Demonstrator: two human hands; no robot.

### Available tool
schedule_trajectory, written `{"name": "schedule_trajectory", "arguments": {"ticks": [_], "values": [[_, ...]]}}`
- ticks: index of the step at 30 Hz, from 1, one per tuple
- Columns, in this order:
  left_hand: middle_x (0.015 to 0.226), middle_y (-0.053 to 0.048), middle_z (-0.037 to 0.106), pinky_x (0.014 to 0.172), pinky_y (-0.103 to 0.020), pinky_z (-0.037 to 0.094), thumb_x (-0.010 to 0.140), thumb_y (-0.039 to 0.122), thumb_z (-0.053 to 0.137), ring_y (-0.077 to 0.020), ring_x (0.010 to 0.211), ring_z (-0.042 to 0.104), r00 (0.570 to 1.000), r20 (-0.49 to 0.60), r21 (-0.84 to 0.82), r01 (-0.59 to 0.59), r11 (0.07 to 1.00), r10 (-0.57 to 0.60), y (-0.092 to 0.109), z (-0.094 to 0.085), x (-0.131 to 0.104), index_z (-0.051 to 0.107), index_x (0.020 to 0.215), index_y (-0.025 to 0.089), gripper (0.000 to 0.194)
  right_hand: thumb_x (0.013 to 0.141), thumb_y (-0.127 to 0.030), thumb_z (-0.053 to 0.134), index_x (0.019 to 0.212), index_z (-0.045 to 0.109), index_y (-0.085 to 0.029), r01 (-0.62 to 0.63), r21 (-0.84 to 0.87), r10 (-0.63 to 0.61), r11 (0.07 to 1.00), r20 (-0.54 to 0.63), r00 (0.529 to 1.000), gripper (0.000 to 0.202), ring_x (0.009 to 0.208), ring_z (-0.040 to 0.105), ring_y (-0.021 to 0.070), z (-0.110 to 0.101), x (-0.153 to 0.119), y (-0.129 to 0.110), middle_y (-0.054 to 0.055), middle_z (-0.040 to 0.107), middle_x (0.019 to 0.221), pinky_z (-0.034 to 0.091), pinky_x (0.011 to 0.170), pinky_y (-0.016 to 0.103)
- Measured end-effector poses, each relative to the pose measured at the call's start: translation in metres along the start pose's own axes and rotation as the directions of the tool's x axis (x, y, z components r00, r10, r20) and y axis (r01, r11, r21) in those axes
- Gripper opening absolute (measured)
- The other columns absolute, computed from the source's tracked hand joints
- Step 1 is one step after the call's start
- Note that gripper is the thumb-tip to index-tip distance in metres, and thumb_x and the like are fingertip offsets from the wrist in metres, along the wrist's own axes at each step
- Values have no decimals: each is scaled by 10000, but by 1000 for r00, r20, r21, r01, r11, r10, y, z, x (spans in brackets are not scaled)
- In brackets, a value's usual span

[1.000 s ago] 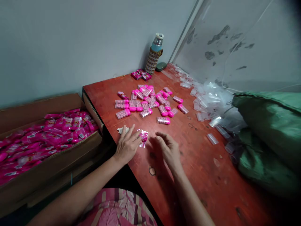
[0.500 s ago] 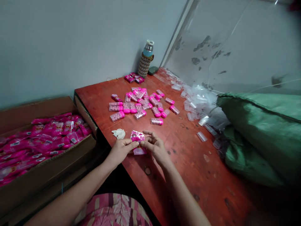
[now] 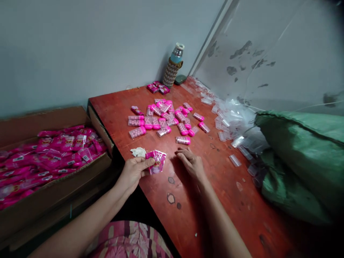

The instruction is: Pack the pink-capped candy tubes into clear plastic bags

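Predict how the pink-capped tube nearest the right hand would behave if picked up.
The pink-capped tube will probably feel stiff, since its clear wall looks like straight-sided plastic. Its glossy surface may be slippery in the right hand. The small balls inside look separate, so they could shift if it tilts.

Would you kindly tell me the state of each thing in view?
Pink wrapper: held in left hand
Right hand: partly curled, holding nothing visible
Pink-capped tubes: closed, lying, filled with balls
Clear tubes: lying loose
White scrap: crumpled
Carton: open, filled with pink packets
Bottle: upright in knitted sleeve
Green sack: slumped
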State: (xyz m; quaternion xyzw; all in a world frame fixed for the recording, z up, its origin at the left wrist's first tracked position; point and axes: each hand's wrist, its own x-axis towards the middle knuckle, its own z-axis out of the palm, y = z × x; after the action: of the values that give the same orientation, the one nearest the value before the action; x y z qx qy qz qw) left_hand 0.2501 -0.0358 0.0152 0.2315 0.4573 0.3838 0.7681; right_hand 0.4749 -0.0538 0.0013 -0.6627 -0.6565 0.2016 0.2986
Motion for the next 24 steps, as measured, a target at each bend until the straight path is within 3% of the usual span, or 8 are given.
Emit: {"name": "schedule_trajectory", "arguments": {"ticks": [3, 6, 9, 12, 17, 19, 21, 24], "values": [[629, -45, 665, 548, -227, 491, 551, 260, 771, -122, 562, 606, 1000, -7, -43, -4, 999, 3, 0, 2, 3, 652, 642, 96, 223, 852, -447, 388, 846, 649, -195, -219, -21, 208, 975, -246, 947, 363, 801, 620, 209, -8, -11, -4, 58, 684, 848, 443, 738, 329], [642, -36, 664, 537, -211, 486, 586, 257, 752, -111, 559, 602, 999, -37, -81, -24, 996, 22, 0, 5, 5, 652, 708, 99, 222, 840, -506, 365, 941, 621, -172, -378, -135, 311, 916, -353, 882, 433, 739, 607, 215, -10, 2, -12, 84, 666, 839, 425, 659, 306], [700, -52, 676, 560, -227, 503, 625, 255, 727, -127, 607, 620, 1000, -21, -100, -19, 995, 17, 0, 7, 4, 645, 748, 102, 212, 839, -478, 397, 1114, 543, -175, -376, -321, 260, 869, -350, 900, 434, 887, 571, 245, -4, 31, -21, 125, 604, 1038, 406, 719, 329], [738, -63, 679, 597, -254, 523, 656, 222, 699, -141, 646, 631, 1000, -8, -115, -16, 993, 15, 1, 6, 0, 640, 759, 101, 169, 832, -420, 457, 1088, 562, -178, -232, -461, 122, 857, -256, 959, 368, 1055, 475, 276, 6, 54, -24, 149, 507, 1203, 361, 840, 380], [707, -46, 672, 598, -238, 526, 662, 182, 690, -121, 618, 623, 998, -60, -158, -37, 987, 28, 8, -2, -2, 641, 742, 96, 127, 878, -310, 399, 895, 618, -208, 55, -290, -54, 955, 9, 998, 242, 1061, 507, 208, 11, 36, -9, 58, 642, 995, 264, 985, 407], [692, -41, 669, 583, -225, 524, 668, 174, 686, -112, 599, 616, 998, -66, -179, -35, 983, 24, 9, -5, 1, 639, 728, 94, 111, 876, -312, 399, 901, 615, -226, 114, -139, -118, 984, -22, 993, 234, 1116, 490, 199, 6, 13, -1, 36, 646, 1028, 245, 1010, 419], [670, -30, 663, 561, -216, 520, 673, 161, 682, -104, 578, 610, 997, -72, -208, -30, 978, 16, 8, -6, 4, 633, 715, 101, 88, 868, -342, 403, 944, 604, -217, 19, -29, -25, 999, -197, 980, 249, 1108, 504, 213, -1, -7, 4, 62, 622, 1094, 311, 969, 423], [656, -20, 659, 539, -210, 517, 680, 154, 676, -100, 559, 604, 997, -79, -250, -17, 968, -3, 6, -4, 8, 620, 696, 116, 70, 839, -431, 419, 1026, 580, -170, -251, 0, 233, 968, -372, 898, 360, 906, 597, 230, -8, -22, 1, 120, 631, 1033, 443, 781, 370]]}}
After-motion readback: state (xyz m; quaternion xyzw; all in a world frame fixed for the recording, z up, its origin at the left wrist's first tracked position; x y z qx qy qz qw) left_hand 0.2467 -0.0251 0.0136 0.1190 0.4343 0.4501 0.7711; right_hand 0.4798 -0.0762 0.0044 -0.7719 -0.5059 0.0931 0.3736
